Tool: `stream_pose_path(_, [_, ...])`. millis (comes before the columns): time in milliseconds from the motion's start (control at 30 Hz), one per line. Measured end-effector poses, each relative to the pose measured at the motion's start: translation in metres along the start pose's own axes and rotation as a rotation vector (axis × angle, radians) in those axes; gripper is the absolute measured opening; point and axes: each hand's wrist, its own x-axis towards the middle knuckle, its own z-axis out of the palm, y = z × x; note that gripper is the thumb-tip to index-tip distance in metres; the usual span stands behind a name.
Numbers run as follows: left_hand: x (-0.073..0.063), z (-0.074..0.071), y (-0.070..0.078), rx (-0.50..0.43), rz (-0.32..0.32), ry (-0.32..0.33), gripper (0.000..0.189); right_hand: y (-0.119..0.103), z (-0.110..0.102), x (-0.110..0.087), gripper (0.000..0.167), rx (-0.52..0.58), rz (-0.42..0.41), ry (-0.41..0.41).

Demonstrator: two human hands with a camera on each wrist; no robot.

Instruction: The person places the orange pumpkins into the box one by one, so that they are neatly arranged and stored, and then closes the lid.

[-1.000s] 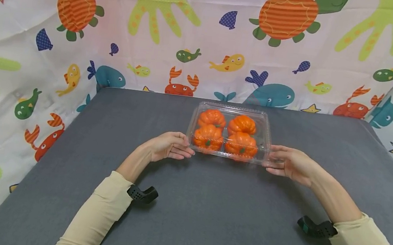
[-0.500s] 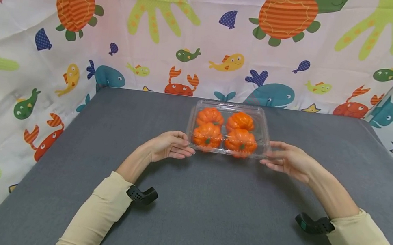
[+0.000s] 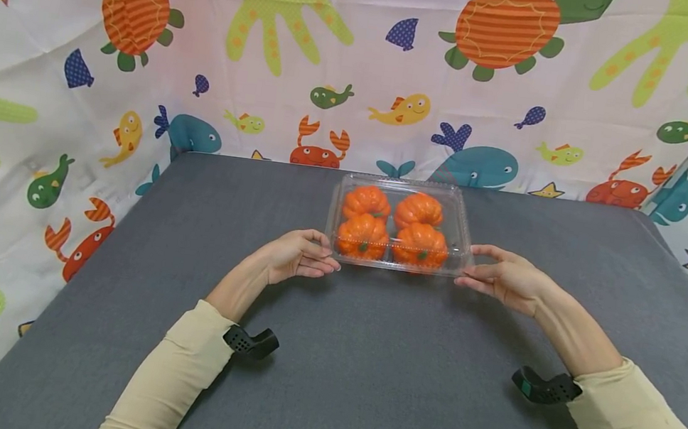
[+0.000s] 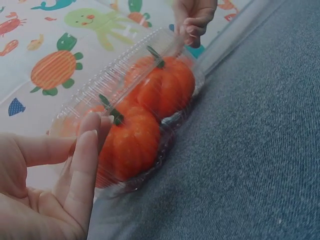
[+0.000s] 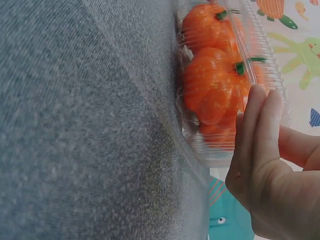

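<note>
A clear plastic clamshell container (image 3: 398,265) with its lid down sits near the back edge of the table in the head view. Several small orange pumpkins (image 3: 420,245) with green stems show through it, in two rows. At the container's front left corner my left hand (image 3: 295,257) pinches the rim between thumb and fingers. My right hand (image 3: 506,281) does the same at the front right corner. From the left wrist, the thumb and fingers (image 4: 85,165) meet on the rim beside the nearest pumpkin. The right wrist view has the fingers (image 5: 260,125) extended along the rim.
A grey cloth covers the table (image 3: 363,374). Behind and at both sides hangs a white curtain (image 3: 354,130) printed with sea animals, close behind the container. Each wrist wears a black camera band (image 3: 251,341) over a cream sleeve (image 3: 170,372).
The container has shifted slightly back and left, its right side most, so it sits straighter. My right hand has moved a little left with it. The left hand has stayed nearly still.
</note>
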Motion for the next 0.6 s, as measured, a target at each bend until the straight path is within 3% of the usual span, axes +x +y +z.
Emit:
stream_pose_path(333, [0.003,-0.005,-0.001,0.050,-0.008,-0.019,0.008,-0.001,-0.002,0.001,0.040,0.039,0.054,0.034])
stream_pose_path(467, [0.004,-0.011,-0.003,0.057,-0.028,0.041,0.032,0.001,-0.006,0.001,0.040,0.079,0.045,0.024])
stream_pose_path(600, [0.005,-0.018,-0.006,-0.082,-0.005,0.121,0.056,0.004,-0.011,0.003,0.065,0.281,-0.015,0.009])
